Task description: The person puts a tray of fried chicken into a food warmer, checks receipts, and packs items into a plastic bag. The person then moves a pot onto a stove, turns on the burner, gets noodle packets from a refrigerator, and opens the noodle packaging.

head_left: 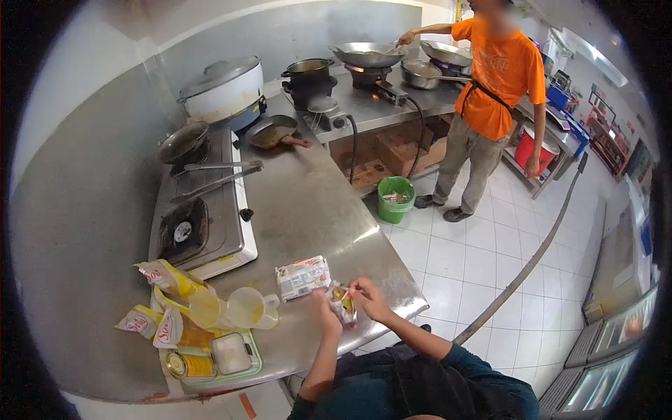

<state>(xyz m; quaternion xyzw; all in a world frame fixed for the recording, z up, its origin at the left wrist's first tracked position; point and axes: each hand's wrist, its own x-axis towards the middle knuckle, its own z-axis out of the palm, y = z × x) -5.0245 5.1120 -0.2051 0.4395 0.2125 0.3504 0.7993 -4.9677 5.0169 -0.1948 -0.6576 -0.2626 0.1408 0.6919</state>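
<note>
Close to the front edge of the steel counter, both my hands are at a small plastic packet with white, red and yellow-green patches. My left hand closes on its left side, slightly blurred. At the upper right edge, the fingers of my right hand pinch the packet. What is inside it is too small to make out. Just behind my left hand lies a larger white and red printed packet, flat on the counter. To the left stand translucent plastic measuring jugs.
Yellow oil pouches, a tin and a green tray sit at the counter's left. Behind them is a gas stove with tongs. A co-worker reaches to a wok; a green bin stands on the floor.
</note>
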